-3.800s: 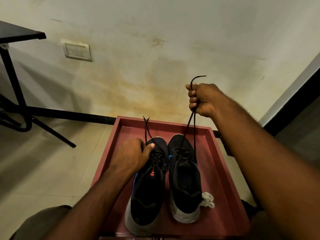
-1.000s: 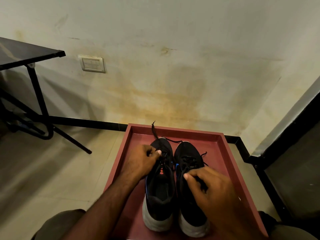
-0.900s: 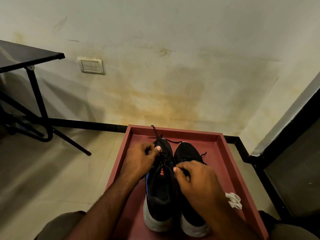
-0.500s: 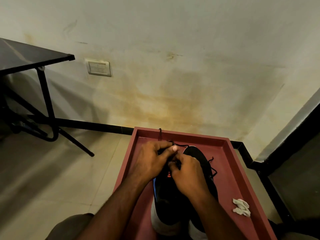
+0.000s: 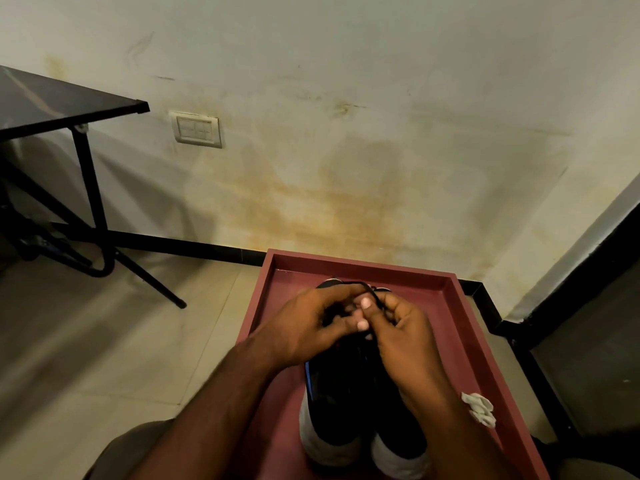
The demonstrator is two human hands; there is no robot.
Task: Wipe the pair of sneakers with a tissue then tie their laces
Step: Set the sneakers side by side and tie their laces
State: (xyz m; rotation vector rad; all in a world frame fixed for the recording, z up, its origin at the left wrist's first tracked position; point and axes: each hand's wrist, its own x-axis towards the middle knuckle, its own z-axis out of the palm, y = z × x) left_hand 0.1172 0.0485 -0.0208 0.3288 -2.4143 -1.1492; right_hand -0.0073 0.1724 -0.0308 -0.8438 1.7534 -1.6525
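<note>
Two hands meet over a pair of black sneakers (image 5: 341, 403) standing side by side in a dark red tray (image 5: 460, 327) at lower centre of the frame. The left hand (image 5: 306, 327) and right hand (image 5: 401, 332) both have fingers curled, pinching the black laces (image 5: 360, 284) above the left-side shoe. A crumpled white tissue (image 5: 479, 408) lies in the tray, right of the shoes. A black folding table (image 5: 52, 102) stands at upper left, near a wall switch plate (image 5: 196, 129).
</note>
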